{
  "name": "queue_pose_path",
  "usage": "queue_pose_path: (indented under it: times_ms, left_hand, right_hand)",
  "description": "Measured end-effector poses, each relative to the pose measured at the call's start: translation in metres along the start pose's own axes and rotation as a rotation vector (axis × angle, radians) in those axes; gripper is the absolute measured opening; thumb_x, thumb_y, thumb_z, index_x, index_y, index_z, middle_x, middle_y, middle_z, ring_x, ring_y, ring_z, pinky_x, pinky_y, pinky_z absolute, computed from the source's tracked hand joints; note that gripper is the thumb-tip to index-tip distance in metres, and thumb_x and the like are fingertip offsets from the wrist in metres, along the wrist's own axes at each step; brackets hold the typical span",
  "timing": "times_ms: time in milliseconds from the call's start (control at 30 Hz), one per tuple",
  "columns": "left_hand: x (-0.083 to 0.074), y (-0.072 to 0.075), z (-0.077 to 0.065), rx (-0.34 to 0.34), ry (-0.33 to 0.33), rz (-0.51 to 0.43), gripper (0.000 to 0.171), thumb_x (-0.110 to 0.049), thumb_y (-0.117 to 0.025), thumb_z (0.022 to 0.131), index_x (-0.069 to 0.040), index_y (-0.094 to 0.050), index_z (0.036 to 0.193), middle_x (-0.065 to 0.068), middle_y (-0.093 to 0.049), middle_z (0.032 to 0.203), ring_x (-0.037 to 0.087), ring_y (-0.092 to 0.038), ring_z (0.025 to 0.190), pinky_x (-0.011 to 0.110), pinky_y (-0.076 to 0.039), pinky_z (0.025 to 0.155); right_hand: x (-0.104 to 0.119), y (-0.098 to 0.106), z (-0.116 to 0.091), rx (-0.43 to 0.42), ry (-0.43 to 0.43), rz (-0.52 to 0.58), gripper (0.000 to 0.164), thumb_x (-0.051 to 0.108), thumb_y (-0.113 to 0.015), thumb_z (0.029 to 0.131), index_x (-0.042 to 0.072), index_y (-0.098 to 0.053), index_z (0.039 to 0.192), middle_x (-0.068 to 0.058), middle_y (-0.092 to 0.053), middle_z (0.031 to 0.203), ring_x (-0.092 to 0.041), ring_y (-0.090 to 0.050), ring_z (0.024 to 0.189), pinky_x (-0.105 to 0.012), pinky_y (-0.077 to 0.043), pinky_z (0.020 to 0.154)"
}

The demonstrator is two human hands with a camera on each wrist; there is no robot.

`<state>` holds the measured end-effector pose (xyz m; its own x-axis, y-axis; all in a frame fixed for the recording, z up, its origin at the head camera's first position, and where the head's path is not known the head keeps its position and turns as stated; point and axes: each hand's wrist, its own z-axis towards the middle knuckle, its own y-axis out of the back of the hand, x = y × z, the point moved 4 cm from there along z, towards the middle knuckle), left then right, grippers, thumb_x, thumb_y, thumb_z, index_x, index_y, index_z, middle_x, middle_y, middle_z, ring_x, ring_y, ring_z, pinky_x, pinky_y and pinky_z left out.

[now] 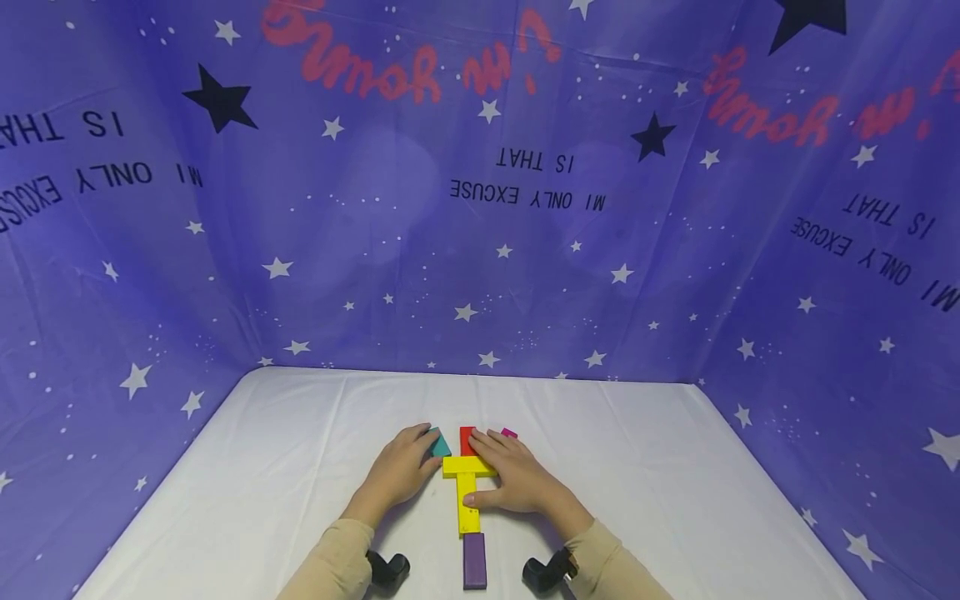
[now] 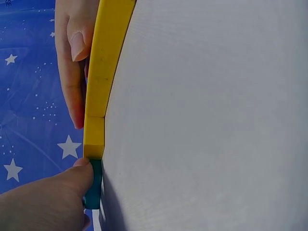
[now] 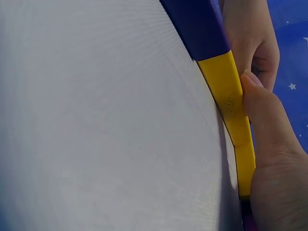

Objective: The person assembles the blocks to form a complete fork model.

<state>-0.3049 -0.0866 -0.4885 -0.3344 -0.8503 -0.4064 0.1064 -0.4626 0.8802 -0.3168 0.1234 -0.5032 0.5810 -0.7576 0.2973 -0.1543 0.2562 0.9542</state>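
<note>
My left hand (image 1: 401, 467) pinches a teal wedge-like block (image 1: 439, 443), its thumb on the near side in the left wrist view, where the teal block (image 2: 96, 185) meets the end of a yellow block (image 2: 94, 137). My right hand (image 1: 521, 475) lies over the right end of the yellow crosspiece (image 1: 459, 467), fingers stretched onto a red block (image 1: 467, 439). Its thumb touches the upright yellow block (image 1: 467, 492). Below that, a purple block (image 1: 474, 560) continues the line. A magenta block (image 1: 509, 433) shows beyond the right fingertips, mostly hidden.
The blocks lie on a white-covered table (image 1: 262, 483). Blue-violet star-printed cloth (image 1: 465, 250) walls it in at the back and both sides. Black devices (image 1: 388, 573) are worn at both wrists.
</note>
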Motion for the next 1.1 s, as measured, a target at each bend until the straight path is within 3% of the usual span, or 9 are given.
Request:
queue_pose_path:
  times_ms: [867,967,1100]
  left_hand:
    - [-0.001,-0.001,0.0,-0.006,-0.018,0.004,0.048,-0.031,-0.066,0.095,-0.008,-0.059,0.137,0.014,-0.053,0.145,0.033,-0.049,0.137,0.053,-0.042,0.112]
    - [-0.001,-0.002,0.0,-0.013,-0.021,0.009,0.05,-0.031,-0.067,0.095,-0.008,-0.059,0.138,0.013,-0.053,0.146,0.032,-0.049,0.137,0.053,-0.042,0.113]
    - [-0.002,-0.001,-0.002,-0.042,-0.025,0.012,0.049,-0.031,-0.066,0.095,-0.009,-0.058,0.138,0.011,-0.052,0.148,0.032,-0.048,0.138,0.053,-0.04,0.114]
  right_hand:
    - [0.002,0.002,0.001,-0.01,0.01,0.011,0.101,0.082,-0.053,0.079,0.024,-0.027,0.158,0.007,-0.025,0.165,-0.027,-0.021,0.154,-0.061,-0.016,0.123]
    - [0.003,0.003,0.001,-0.045,0.02,0.001,0.093,0.078,-0.051,0.084,0.024,-0.031,0.157,0.005,-0.029,0.163,-0.027,-0.023,0.153,-0.061,-0.015,0.123]
    - [0.005,0.011,0.001,-0.156,0.002,-0.014,0.076,0.07,-0.046,0.092,0.024,-0.041,0.152,0.002,-0.038,0.16,-0.028,-0.027,0.151,-0.063,-0.016,0.122]
